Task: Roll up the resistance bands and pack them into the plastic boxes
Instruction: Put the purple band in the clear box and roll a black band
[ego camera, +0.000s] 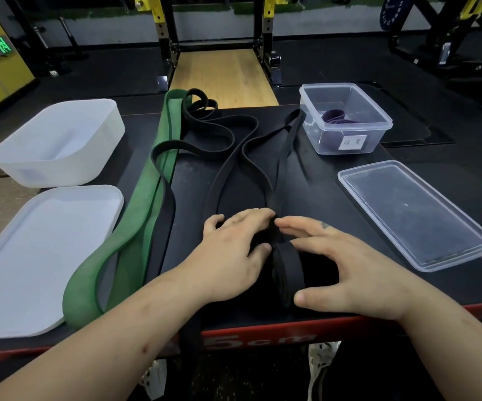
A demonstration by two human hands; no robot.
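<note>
A: Step?

B: Rolling. The black band was part-coiled near the front edge of the platform, with its loose tail running away toward the clear box.

A: Hands?

B: The right hand cupped the coil, thumb on the near side and fingers over the far side. The left hand curled over the band just beside the coil, thumb touching it. Both were holding it snugly.

A: Anything packed?

B: A purple band lay rolled in the clear box. The green band lay unrolled on the platform, to the left of the hands.

A: Next?

B: Probably turn the coil forward over the tail. It likely needs steady tension, or the rubber could spring open. Plenty of tail left, so several turns before boxing.
</note>
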